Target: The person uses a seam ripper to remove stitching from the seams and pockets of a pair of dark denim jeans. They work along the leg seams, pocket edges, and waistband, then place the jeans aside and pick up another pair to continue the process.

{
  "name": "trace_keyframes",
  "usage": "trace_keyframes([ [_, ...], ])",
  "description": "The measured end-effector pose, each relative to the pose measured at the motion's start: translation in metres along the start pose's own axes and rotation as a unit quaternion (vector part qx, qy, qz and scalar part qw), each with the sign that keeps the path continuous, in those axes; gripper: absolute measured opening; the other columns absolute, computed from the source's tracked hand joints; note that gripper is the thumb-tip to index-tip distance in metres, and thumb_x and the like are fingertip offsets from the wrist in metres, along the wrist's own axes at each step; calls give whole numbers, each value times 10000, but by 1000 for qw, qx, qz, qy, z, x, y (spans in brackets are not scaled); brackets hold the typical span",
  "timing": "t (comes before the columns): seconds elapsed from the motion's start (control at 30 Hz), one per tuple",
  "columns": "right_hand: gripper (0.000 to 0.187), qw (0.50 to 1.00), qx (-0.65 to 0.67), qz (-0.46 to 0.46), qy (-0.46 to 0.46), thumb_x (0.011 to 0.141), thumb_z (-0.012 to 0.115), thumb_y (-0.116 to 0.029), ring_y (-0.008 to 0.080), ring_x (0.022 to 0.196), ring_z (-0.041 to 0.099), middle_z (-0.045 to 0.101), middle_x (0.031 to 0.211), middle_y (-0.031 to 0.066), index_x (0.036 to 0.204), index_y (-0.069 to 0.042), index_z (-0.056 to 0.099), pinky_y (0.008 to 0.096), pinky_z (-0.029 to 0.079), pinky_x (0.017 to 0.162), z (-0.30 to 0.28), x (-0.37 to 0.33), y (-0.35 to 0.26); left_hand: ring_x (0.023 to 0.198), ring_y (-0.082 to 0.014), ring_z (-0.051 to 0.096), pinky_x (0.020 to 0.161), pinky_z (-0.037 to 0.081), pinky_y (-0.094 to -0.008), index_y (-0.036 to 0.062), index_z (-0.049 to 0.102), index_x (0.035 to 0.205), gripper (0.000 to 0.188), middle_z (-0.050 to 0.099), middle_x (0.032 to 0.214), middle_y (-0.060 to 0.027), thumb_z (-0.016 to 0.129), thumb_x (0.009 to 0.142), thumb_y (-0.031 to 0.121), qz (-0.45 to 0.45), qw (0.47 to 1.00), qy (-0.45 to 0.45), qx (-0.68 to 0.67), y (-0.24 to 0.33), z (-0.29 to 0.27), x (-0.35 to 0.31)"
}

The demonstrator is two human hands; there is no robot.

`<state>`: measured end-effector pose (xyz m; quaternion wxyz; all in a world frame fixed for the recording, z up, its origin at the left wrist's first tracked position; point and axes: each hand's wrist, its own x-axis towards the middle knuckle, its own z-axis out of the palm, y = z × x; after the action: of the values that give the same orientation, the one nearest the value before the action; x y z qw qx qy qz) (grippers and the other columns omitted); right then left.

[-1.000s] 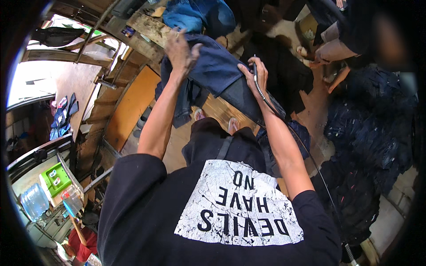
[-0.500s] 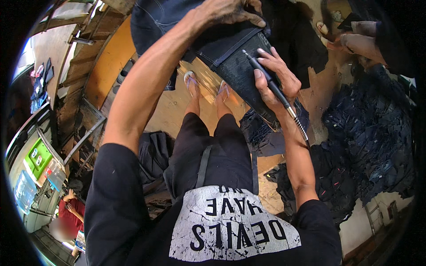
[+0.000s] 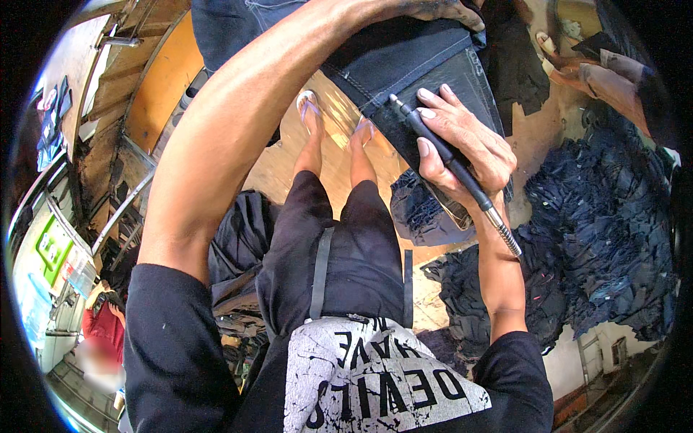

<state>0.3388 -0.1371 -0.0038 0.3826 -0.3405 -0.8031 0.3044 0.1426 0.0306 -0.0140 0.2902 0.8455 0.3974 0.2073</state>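
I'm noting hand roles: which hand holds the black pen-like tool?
The right hand: the black tool lies in its grip, while the left hand, at the picture's top edge, is on the dark denim.

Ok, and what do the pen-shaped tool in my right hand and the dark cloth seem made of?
Pen-shaped tool: smooth black barrel with a soft sheen, perhaps plastic or coated metal. Its coiled spring looks like bare metal, being silvery and shiny.
Dark cloth: matte, probably denim, judging by the heavy seams with pale stitching.
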Motion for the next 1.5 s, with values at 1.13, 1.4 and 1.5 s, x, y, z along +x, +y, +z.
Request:
trace_keyframes([
  [1.13,223,997,-33,41,63,806,800,8,383,1064,803,800,944,216,1017,78,775,538,620,1020,-1,1,5,871,-343,773,765,604,-433,71,833,953,271,798,900,-156,877,803,292,15,1000,15,2,1,0,1],
  [1.4,221,993,-45,81,76,825,792,16,385,1092,795,805,988,210,1038,73,780,550,594,1062,-3,1,2,861,-327,773,756,601,-424,73,830,944,252,792,882,-156,873,807,280,16,1000,19,-18,-2,2,2],
  [1.5,214,991,-48,84,94,832,793,17,386,1103,792,805,997,209,1039,69,783,547,591,1068,-2,2,3,846,-324,772,746,599,-424,71,827,938,250,788,867,-154,873,808,280,-4,1000,-8,-19,-3,2,3],
])
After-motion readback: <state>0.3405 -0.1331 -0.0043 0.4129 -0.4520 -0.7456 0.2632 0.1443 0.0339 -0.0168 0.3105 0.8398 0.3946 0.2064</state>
